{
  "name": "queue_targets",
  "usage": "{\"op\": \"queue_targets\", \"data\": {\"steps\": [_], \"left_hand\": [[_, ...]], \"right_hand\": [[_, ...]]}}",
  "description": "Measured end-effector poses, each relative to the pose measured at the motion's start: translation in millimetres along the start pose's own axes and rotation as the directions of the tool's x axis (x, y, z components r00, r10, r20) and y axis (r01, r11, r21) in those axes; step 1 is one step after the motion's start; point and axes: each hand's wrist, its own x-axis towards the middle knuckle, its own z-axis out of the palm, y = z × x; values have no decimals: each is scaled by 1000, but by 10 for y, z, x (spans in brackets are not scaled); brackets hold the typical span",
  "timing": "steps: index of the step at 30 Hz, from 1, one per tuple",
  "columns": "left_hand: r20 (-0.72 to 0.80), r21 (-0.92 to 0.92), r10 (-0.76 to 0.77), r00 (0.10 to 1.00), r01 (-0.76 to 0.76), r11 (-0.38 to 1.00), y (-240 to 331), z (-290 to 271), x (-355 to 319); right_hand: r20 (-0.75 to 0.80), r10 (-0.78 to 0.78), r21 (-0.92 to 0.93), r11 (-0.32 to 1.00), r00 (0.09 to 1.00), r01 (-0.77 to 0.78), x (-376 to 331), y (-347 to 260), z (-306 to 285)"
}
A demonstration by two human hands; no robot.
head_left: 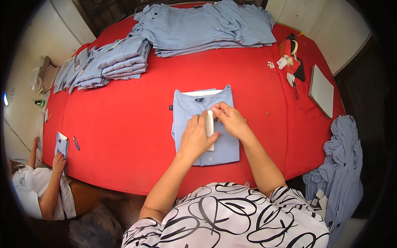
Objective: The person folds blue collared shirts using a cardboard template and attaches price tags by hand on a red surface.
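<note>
A folded light blue shirt [225, 149] lies in front of me on the red cloth, its neckline at the far end with a white insert [202, 92] showing inside. A narrow white strip [210, 124] rests lengthwise on the shirt's middle. My left hand [196, 135] holds the strip, its thumb crossing it and its fingers along the left side. At the strip's far end my right hand [230, 120] is closed in a pinch; what its fingertips grip is hidden. A dark label [199, 99] sits inside the collar, and a button [210, 158] shows near the lower edge.
Stacks of blue shirts lie at the far side [198, 29] and far left [124, 62]. Scissors [295, 89], a white pad [321, 91] and small items are at right. More blue garments [341, 161] hang at the right edge. Another person [45, 190] handles a folded shirt [61, 145] at left.
</note>
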Motion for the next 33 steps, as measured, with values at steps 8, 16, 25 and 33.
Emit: {"op": "queue_targets", "data": {"steps": [8, 16, 25, 33], "left_hand": [[259, -461, -213, 942, 315, 830, -29, -185, -41], [197, -683, -264, 944, 325, 654, -86, -114, -36], [421, -892, -301, 856, 450, 32, -91, -88, 8], [94, -356, -321, 942, 333, 873, -123, -39, -38]], "right_hand": [[74, 10, 270, 963, 997, -30, -59, 185, 97], [-20, 72, 409, 911, 997, -57, -156, 174, 96], [78, -137, 73, 989, 988, 131, -534, -302, -8], [-162, -56, -288, 957, 985, 7, -188, 205, -259]]}}
